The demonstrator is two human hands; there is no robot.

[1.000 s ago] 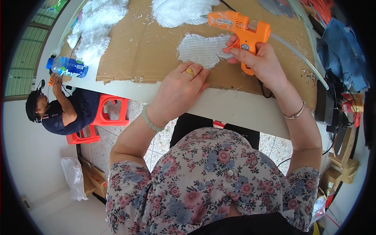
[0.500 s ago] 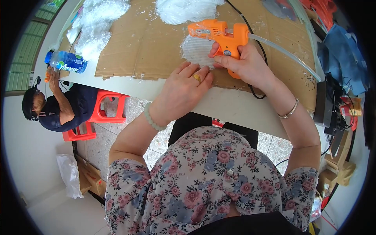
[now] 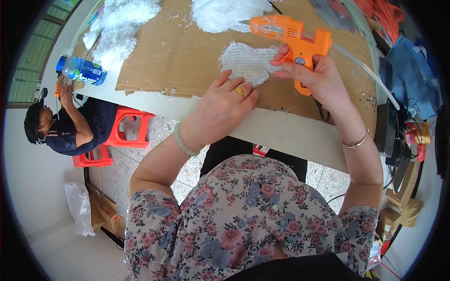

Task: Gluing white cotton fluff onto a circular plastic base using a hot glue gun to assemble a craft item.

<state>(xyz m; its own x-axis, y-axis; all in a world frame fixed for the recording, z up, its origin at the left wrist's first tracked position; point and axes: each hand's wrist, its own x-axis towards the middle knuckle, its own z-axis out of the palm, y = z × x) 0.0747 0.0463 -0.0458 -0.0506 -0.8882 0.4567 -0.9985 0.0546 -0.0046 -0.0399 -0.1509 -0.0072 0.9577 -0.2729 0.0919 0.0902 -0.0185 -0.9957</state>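
Note:
My right hand (image 3: 311,77) is wrapped round the handle of an orange glue gun (image 3: 294,38), its nozzle pointing left. A long clear glue stick (image 3: 368,70) trails from the back of the gun toward the right. Below the nozzle, on the cardboard, lies a white ribbed pad with a fuzzy edge (image 3: 248,62). My left hand (image 3: 227,103), with a gold ring, rests at the pad's near left edge, fingers stretched and fairly flat. Its fingertips touch or nearly touch that edge; exactly how they meet is hard to tell.
Cardboard (image 3: 178,61) covers much of the white table. White fibre heaps (image 3: 225,14) lie at the far side, with more shreds (image 3: 122,33) at left. A blue-labelled bottle (image 3: 83,71) stands near a co-worker (image 3: 77,117) on a red stool (image 3: 129,126). Black boxes (image 3: 386,129) and wires sit at right.
My right hand has moved the glue gun to the right, away from my left hand. More of the white pad now shows. My left hand has barely shifted.

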